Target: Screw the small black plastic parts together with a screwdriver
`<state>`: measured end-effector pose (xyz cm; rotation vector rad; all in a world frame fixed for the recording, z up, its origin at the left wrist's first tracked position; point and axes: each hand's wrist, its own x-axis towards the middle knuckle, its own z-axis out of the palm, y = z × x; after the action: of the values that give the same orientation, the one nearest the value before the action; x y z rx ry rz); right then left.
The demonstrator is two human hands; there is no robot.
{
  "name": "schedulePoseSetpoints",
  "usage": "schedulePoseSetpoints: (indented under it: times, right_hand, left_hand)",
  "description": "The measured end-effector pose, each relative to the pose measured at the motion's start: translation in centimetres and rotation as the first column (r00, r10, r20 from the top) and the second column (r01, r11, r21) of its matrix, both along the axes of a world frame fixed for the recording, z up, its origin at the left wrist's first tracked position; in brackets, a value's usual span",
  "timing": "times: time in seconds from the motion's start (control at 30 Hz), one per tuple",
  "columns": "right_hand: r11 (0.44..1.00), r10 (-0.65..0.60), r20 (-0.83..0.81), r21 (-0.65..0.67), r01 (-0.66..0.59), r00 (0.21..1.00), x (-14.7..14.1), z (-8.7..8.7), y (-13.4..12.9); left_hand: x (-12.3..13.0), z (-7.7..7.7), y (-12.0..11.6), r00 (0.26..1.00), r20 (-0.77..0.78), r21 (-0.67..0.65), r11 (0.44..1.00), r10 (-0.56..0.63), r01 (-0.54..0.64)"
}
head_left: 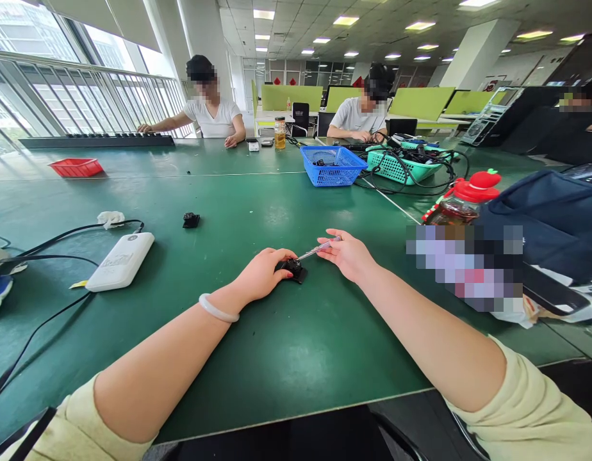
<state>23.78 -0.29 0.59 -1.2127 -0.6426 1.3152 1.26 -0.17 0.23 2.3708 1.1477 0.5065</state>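
A small black part [296, 271] with a flat base rests on the green table. My left hand [264, 276] is closed on it, thumb and fingers at its left side. Between the fingers of my right hand [346, 253] is a slim silvery tool [318, 247], like a thin screwdriver or tweezers; I cannot tell which. Its tip points down to the left and reaches the top of the black part. Fine detail at the tip is too small to make out. Another small black part [191, 220] sits farther back on the left.
On the left lie a white power bank [122, 262] with black cables and a red tray [76, 168]. A blue basket [333, 177] and a green basket [402, 170] with cables stand farther back. A red-lidded bottle [462, 202] and navy bag [550, 218] are right. Two people sit opposite.
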Motion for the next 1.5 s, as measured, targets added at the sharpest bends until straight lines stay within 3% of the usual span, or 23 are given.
schedulePoseSetpoints:
  times: [0.37,0.5,0.8,0.97,1.13,1.27,1.37,1.5]
  right_hand:
    - [1.000,0.017,-0.035,0.012,-0.017,0.999,0.3,-0.1,0.1]
    - [0.999,-0.032,-0.005,0.028,0.032,0.999,0.0,0.1,0.0]
    - [0.981,-0.122,0.062,0.159,0.111,0.991,0.1,0.0,0.1]
    - [0.968,-0.077,0.122,0.247,0.045,0.990,-0.1,0.1,-0.3]
    - [0.928,-0.040,0.201,0.371,-0.038,0.979,-0.7,0.2,-0.8]
    - [0.895,-0.070,0.206,0.446,-0.030,0.976,-1.0,0.6,-1.5]
    - [0.852,-0.105,0.208,0.523,-0.020,0.972,-1.3,1.1,-2.4]
    - [0.795,-0.099,0.295,0.597,-0.103,0.950,-1.7,1.3,-3.5]
  left_hand:
    - [0.1,0.4,-0.2,1.000,-0.005,0.003,1.000,0.010,-0.010]
    - [0.2,0.5,-0.3,1.000,-0.002,-0.007,1.000,0.026,-0.026]
    - [0.3,0.5,-0.3,1.000,0.007,-0.023,1.000,0.022,-0.021]
    - [0.2,0.2,-0.2,1.000,0.016,-0.014,1.000,0.013,-0.012]
    - [0.1,0.1,-0.1,1.000,0.019,0.015,1.000,-0.008,0.008]
    - [0.1,0.0,0.0,1.000,-0.001,0.049,0.999,0.017,-0.017]
    - [0.1,0.0,0.0,0.999,-0.008,0.064,0.997,0.051,-0.050]
    - [0.0,0.1,0.0,0.998,0.002,0.061,0.996,0.060,-0.060]
